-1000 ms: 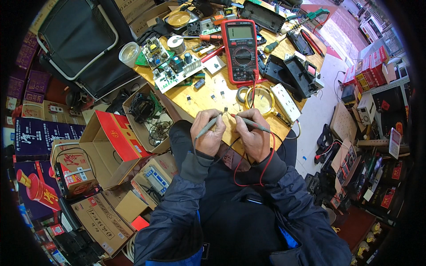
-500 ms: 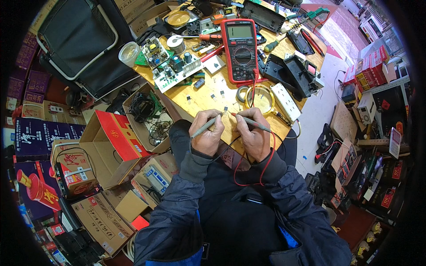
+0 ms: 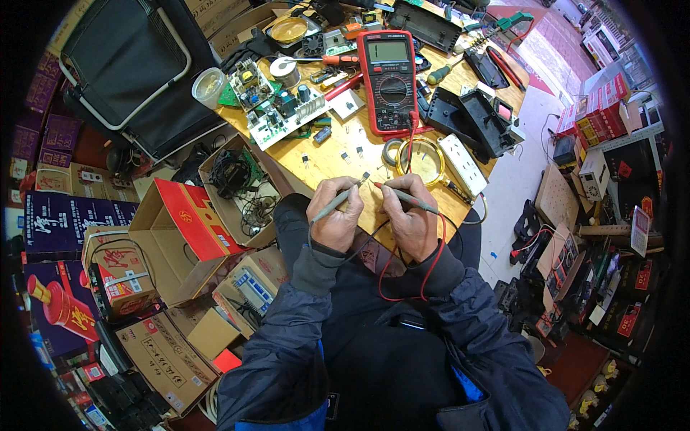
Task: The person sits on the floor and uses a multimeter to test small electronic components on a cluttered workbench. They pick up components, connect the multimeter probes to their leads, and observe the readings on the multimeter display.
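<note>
A multimeter probe (image 3: 332,206) on a dark lead lies between the closed fingers of my left hand (image 3: 334,228). My right hand (image 3: 412,228) pinches a second probe (image 3: 417,201) with a red tip end and a red lead. Between the two tips, close to my left fingertips, is a small black three-legged transistor (image 3: 365,176), tilted; whether the tips touch its legs is too small to tell. Past my hands lies the red-cased multimeter (image 3: 388,86) with its screen lit. Several similar transistors (image 3: 305,160) lie on the wooden table (image 3: 287,147).
A circuit board (image 3: 287,115), a solder spool (image 3: 285,72), a magnifier ring (image 3: 424,161) and a white power strip (image 3: 462,165) surround the work spot. Black plastic housings (image 3: 478,122) lie at the right. Open cardboard boxes (image 3: 169,251) stand on the left below table height.
The transistor between the probe tips has turned from nearly upright to leaning right. Both hands keep almost the same place and still hold their probes.
</note>
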Demonstrator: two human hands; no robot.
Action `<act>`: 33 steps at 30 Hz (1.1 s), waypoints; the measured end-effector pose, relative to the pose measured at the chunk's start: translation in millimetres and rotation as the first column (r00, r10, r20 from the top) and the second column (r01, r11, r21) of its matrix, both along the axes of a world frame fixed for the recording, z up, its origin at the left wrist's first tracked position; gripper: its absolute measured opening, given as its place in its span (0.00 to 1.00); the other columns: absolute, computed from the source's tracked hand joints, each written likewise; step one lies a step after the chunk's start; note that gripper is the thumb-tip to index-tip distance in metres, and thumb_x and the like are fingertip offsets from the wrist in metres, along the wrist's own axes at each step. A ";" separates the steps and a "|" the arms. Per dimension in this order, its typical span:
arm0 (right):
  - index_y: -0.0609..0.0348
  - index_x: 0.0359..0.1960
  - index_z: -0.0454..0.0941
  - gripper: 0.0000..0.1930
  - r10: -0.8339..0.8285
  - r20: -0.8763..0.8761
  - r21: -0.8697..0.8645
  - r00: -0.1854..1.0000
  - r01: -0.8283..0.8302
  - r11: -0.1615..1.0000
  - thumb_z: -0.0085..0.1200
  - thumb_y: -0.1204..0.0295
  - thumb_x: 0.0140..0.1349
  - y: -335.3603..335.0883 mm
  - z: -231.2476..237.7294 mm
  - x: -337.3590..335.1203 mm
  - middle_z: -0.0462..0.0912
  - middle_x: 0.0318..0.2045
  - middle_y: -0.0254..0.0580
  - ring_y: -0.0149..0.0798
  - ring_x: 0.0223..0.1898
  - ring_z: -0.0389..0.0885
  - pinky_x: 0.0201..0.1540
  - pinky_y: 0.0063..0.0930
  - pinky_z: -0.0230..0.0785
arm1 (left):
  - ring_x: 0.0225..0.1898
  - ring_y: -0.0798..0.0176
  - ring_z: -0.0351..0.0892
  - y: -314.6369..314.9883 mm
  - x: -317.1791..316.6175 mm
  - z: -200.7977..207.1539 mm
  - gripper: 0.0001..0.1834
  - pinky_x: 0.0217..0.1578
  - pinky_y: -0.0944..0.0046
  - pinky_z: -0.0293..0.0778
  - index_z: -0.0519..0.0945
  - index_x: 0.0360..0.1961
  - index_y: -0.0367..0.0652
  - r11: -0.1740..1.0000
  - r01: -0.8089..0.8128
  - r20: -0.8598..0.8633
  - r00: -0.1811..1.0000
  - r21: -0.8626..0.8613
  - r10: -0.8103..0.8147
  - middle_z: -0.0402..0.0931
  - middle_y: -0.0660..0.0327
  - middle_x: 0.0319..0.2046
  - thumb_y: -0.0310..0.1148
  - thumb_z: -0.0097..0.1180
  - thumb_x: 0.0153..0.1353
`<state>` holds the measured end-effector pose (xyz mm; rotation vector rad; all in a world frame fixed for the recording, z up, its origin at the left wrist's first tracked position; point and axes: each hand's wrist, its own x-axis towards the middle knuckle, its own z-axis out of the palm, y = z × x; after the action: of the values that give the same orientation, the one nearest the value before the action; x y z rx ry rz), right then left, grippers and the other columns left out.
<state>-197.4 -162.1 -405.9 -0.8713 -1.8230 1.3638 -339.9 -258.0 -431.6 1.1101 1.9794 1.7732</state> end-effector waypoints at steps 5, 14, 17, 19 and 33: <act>0.66 0.50 0.80 0.09 0.000 -0.010 -0.017 1.000 0.000 1.000 0.62 0.72 0.81 -0.6 3.1 0.2 0.87 0.32 0.38 0.26 0.33 0.85 0.38 0.23 0.77 | 0.43 0.53 0.90 1.0 0.3 0.9 0.08 0.47 0.56 0.85 0.85 0.49 0.35 0.999 -0.003 0.005 1.000 0.032 0.003 0.88 0.50 0.43 0.24 0.69 0.72; 0.66 0.50 0.80 0.08 0.004 -0.020 -0.034 1.000 -0.005 0.999 0.62 0.72 0.81 -1.6 6.9 -0.1 0.88 0.32 0.38 0.27 0.32 0.85 0.37 0.24 0.77 | 0.43 0.53 0.90 2.4 0.6 0.0 0.08 0.46 0.57 0.85 0.85 0.49 0.35 0.999 -0.019 -0.018 1.000 0.048 0.020 0.87 0.50 0.43 0.24 0.69 0.72; 0.66 0.50 0.80 0.08 0.007 -0.024 -0.035 1.000 -0.008 0.999 0.62 0.72 0.81 -1.4 7.2 -0.5 0.88 0.31 0.38 0.27 0.32 0.85 0.37 0.24 0.77 | 0.43 0.53 0.90 3.0 0.3 -1.1 0.08 0.46 0.57 0.85 0.85 0.49 0.35 0.998 -0.020 -0.011 1.000 0.055 0.020 0.87 0.50 0.43 0.24 0.69 0.72; 0.66 0.50 0.80 0.08 0.006 -0.029 -0.040 1.000 -0.007 0.999 0.62 0.72 0.81 -1.5 7.2 -0.6 0.88 0.31 0.38 0.27 0.32 0.85 0.37 0.24 0.77 | 0.43 0.53 0.90 3.2 0.0 -1.7 0.08 0.46 0.57 0.85 0.85 0.49 0.34 0.998 -0.017 -0.008 1.000 0.055 0.018 0.87 0.50 0.43 0.24 0.69 0.72; 0.66 0.50 0.80 0.08 0.003 -0.019 -0.031 1.000 -0.004 1.000 0.62 0.73 0.81 -1.0 3.8 -0.3 0.88 0.32 0.38 0.26 0.33 0.85 0.37 0.23 0.77 | 0.43 0.53 0.89 2.2 -0.2 -0.9 0.09 0.47 0.56 0.85 0.85 0.50 0.34 0.999 -0.015 -0.030 0.999 0.043 0.016 0.87 0.50 0.43 0.25 0.68 0.73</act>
<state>-197.7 -163.1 -402.1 -0.8681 -1.7941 1.4016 -340.0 -255.8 -432.5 1.1447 1.9812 1.8250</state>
